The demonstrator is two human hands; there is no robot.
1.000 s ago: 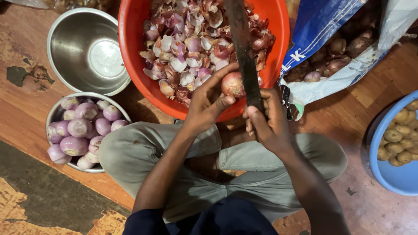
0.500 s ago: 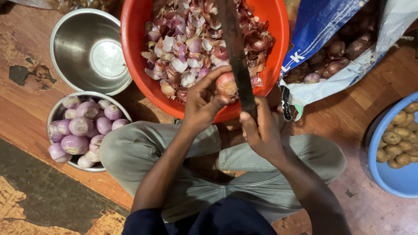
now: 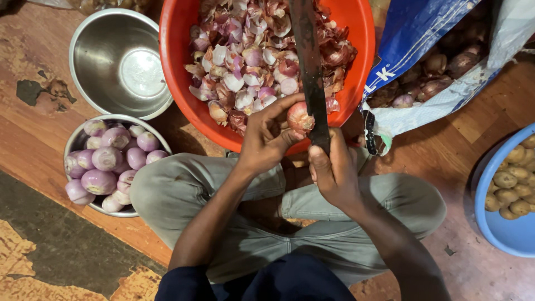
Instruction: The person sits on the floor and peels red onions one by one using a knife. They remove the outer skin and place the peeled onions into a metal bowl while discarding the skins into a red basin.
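Observation:
My left hand (image 3: 266, 139) holds a small reddish onion (image 3: 298, 117) over the near rim of a big red basin (image 3: 178, 83) full of onion skins (image 3: 251, 61). The onion is pressed against a long dark blade (image 3: 307, 61) that stands up from below and runs across the basin. My right hand (image 3: 334, 170) grips the blade's lower part, thumb lying along it. I sit cross-legged on the floor in grey trousers (image 3: 184, 195).
A steel bowl of peeled purple onions (image 3: 106, 161) stands at my left knee, an empty steel bowl (image 3: 120, 61) behind it. A blue and white sack of unpeeled onions (image 3: 440, 67) lies at upper right. A blue basin of small potatoes (image 3: 510, 195) is at the right edge.
Both hands shifted slightly left along the basin rim, and the onion turned a little in my left hand against the blade.

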